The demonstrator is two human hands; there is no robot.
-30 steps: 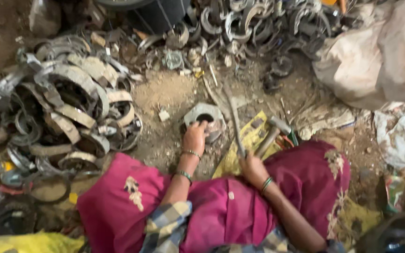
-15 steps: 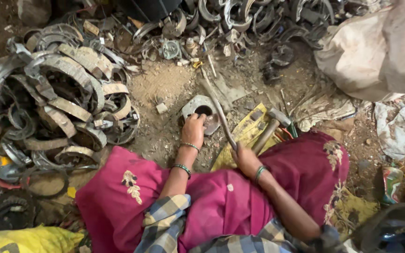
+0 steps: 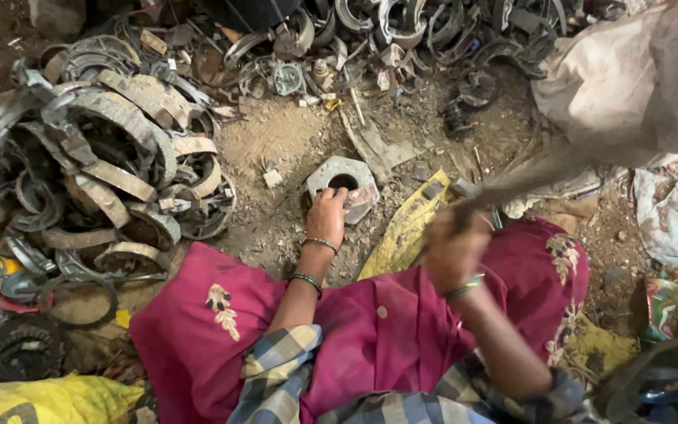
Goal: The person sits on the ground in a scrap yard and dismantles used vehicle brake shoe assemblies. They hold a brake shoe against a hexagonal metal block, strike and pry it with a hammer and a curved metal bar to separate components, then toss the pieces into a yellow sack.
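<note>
Head cam, looking straight down

Just one view, worn on the head, pointing steeply down and fairly close over the octagonal metal block [image 3: 343, 184]; dirt floor [image 3: 276, 137] fills the frame around it.

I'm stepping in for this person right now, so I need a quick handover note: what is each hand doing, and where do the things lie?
Left hand rests on the grey metal ring block, steadying it on the dirt. Right hand grips a long tool, raised and motion-blurred, its head unclear. Bent metal bands lie heaped left of the block. Block seems intact; whether any blow has landed cannot be told.
</note>
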